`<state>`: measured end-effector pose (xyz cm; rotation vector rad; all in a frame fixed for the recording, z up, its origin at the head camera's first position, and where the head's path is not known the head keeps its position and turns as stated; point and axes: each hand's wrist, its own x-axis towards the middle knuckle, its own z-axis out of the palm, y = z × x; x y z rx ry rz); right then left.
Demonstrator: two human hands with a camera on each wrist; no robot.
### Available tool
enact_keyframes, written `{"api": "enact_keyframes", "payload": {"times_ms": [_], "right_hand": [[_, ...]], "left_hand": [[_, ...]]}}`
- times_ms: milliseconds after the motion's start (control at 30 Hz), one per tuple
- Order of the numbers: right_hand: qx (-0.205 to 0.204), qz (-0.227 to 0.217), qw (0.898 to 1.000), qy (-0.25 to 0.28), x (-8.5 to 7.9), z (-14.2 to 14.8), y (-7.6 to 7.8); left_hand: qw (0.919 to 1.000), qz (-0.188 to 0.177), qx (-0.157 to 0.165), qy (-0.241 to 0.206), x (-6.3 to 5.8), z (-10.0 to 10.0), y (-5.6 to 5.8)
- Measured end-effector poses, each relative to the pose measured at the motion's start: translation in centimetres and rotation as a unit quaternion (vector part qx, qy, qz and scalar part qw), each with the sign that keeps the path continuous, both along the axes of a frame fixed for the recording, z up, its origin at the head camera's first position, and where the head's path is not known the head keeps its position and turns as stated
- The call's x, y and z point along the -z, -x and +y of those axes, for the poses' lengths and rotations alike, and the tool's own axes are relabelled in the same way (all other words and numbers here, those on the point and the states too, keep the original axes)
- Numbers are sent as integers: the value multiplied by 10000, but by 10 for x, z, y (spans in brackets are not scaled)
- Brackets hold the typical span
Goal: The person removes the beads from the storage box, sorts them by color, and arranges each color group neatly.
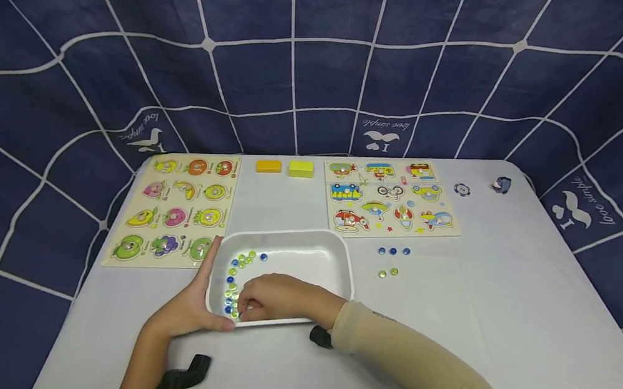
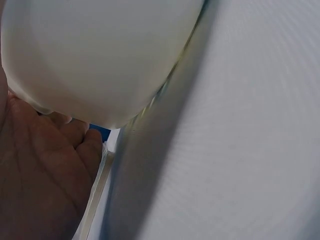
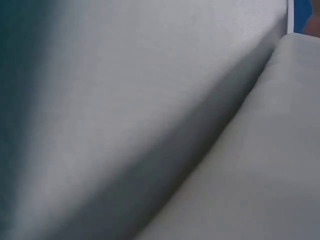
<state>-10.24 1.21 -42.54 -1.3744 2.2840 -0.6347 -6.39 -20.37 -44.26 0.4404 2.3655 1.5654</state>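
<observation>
A white tray [image 1: 312,266] stands at the middle of the table, with several green glass beads [image 1: 233,271] and blue glass beads [image 1: 263,257] gathered mostly along its left side. My left hand [image 1: 188,308] grips the tray's left end, fingers along the outer wall and thumb at the near left corner. In the left wrist view, the left palm [image 2: 45,165] lies against the outside of the tray [image 2: 100,60]. Inside the tray, my right hand [image 1: 273,297] reaches down with bent fingers at the beads in the near left corner. Its fingertips are partly hidden; any bead between them is unclear.
Right of the tray lie three blue beads [image 1: 393,251] in a row and two green beads [image 1: 382,274]. A fruit puzzle board [image 1: 172,200], vehicle puzzle board [image 1: 392,196], orange block [image 1: 268,166], yellow block [image 1: 301,169], round chip [image 1: 462,189] and small dark figure [image 1: 501,185] lie farther back.
</observation>
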Motion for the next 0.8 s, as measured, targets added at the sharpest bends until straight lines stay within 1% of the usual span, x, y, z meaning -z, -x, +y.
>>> {"api": "enact_keyframes", "payload": {"times_ms": [67,133,233,300,367,433,500,567,633,733,800], "right_hand": [[110,45,9998,169,-4,4,0],[319,96,9985,424,-11,11,-1],[818,-21,9932,829,-29,28,-4],[1204,-90,9864,1118,-42,42,-5],[1593,-101,9773,1395,-55,60,-5],[1912,58,9684,1598,-64,80,-4],[2195,269,9600,1717,-69,102,-2],[2496,432,9518,1728,-69,125,1],[2791,477,9446,1658,-65,149,4],[3282,389,9327,1442,-52,190,10],[3603,335,9252,1143,-40,218,15]], "left_hand": [[10000,-18,21,9,0,0,0],[10000,-27,61,2,0,-1,0],[10000,-61,70,12,1,-1,1],[9999,-82,70,-6,1,-2,1],[9999,-120,54,-35,1,-1,2],[9999,-150,44,-38,0,-1,2],[9998,-181,21,-40,0,-1,2],[9997,-216,17,-92,1,-1,1],[9996,-269,10,-128,1,-2,1],[9992,-322,40,-219,2,-2,2],[9992,-331,53,-219,1,-1,2]]}}
